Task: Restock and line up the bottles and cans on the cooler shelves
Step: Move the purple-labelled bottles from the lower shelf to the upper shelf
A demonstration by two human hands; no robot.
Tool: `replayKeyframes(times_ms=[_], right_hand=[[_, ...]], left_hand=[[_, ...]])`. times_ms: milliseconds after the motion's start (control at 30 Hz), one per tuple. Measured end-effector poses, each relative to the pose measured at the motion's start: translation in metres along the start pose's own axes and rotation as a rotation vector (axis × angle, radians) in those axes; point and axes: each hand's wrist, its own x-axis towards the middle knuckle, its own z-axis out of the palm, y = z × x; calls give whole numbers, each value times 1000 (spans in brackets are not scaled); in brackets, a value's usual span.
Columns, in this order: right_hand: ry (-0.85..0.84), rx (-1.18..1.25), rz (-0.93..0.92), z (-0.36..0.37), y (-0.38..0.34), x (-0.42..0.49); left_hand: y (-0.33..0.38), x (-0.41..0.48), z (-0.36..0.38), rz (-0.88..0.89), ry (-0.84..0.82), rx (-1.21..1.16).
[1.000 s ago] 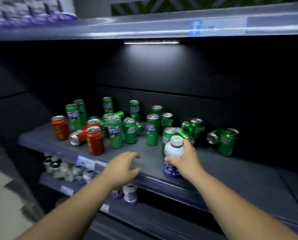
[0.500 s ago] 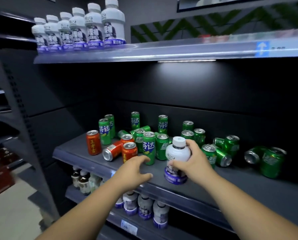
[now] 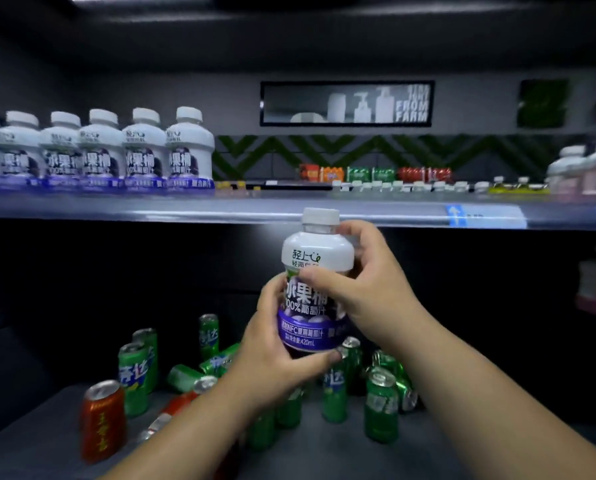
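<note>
Presently we hold the juice bottle point(image 3: 317, 251) upright in mid-air, just below the front edge of the upper shelf point(image 3: 151, 211): left hand point(image 3: 272, 358) curled round its base, right hand point(image 3: 372, 292) wrapped round its shoulder. We judge it full, fairly heavy, rigid, slick-sleeved; grip the body, not the cap point(image 3: 321, 216).

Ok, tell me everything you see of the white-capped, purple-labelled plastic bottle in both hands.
The white-capped, purple-labelled plastic bottle is squat, with a white shoulder and a label marked 420mL. Cap on and upright, it is held aloft before the grey upper shelf edge. The left hand grips its base; the right hand wraps its upper half, thumb across the label.
</note>
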Motion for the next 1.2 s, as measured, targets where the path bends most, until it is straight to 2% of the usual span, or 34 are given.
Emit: replayKeyframes(times_ms=[133,267,433,533,633,733,867,1000,1100,1200], right_hand=[[9,-35,-69,4,-37,17],[-34,-105,-100,21,-52,33],[48,-148,-172,35,-69,75],[107,-151,-184,36,-79,103],[155,-202,-156,40,-80,132],[177,-272,-103,49,-72,161],[201,-327,-7,66,-50,191],[197,-444,9,89,-29,208],[175,-646,9,102,-26,211],[144,-717,-12,106,-27,207]], left_hand=[[22,33,-20,112,57,-21],[38,64,-40,133,94,60],[53,101,-74,157,88,320],[57,129,-108,238,142,596],[46,157,-145,217,293,831],[30,182,-170,117,382,943],[10,200,-182,191,408,1164],[-6,208,-190,168,508,1091],[-8,212,-194,145,525,1065],[-11,211,-196,159,536,1059]])
